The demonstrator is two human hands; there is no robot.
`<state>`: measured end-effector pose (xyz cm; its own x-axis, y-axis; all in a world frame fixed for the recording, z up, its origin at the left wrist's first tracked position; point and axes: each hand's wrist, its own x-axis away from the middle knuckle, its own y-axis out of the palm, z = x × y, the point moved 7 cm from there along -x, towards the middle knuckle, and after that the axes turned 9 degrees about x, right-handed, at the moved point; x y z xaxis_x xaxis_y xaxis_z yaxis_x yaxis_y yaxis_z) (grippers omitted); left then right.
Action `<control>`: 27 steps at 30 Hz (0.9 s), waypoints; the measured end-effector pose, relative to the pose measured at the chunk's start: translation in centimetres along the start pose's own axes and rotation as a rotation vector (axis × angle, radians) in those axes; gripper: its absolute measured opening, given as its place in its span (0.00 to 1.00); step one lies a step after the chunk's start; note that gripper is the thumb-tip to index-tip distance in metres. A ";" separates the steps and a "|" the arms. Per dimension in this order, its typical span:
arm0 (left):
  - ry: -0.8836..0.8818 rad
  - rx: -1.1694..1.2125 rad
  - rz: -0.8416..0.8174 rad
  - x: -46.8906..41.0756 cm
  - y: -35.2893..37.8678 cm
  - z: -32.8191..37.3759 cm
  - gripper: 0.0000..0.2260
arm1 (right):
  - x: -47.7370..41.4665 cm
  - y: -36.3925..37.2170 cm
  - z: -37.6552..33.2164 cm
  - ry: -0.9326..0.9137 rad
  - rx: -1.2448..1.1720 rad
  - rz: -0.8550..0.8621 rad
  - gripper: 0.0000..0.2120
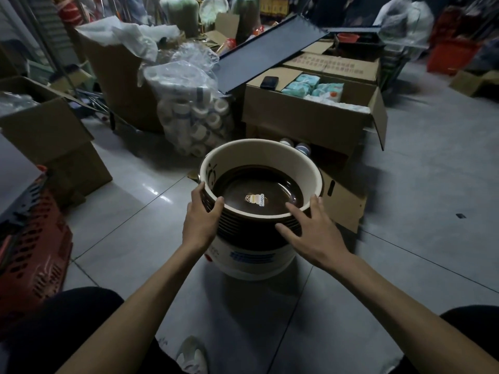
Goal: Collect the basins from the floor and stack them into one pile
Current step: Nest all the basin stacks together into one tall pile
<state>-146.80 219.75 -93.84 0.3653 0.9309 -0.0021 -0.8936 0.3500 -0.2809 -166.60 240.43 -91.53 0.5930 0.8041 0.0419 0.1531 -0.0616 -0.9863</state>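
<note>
Pile (251, 233) of nested brown basins stands on the floor (129, 225), just in front of a box (310, 122). Left hand (202, 220) grips the rim of the top basin (259, 184), thumb hooked inside and fingers curled outside, probably to seat it. Right hand (313, 230) lies flat on the opposite rim, fingers straight and spread, holding nothing. The two-sided contact likely keeps the pile square.
</note>
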 end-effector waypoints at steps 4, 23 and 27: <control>-0.038 -0.004 0.025 -1.0 -0.2 -0.6 0.28 | 0.2 -0.5 -1.3 -0.056 0.051 -0.009 0.37; -0.501 0.251 -0.170 6.2 -0.8 -2.0 0.21 | 1.9 -0.8 0.8 -0.040 -0.194 -0.124 0.40; -0.576 0.290 -0.154 6.1 -1.3 -2.4 0.20 | 2.5 -0.9 0.8 -0.061 -0.318 -0.146 0.41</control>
<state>-142.80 224.73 -95.84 0.3685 0.7468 0.5536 -0.9058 0.4225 0.0329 -165.92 242.98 -90.72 0.4997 0.8514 0.1593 0.4769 -0.1170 -0.8711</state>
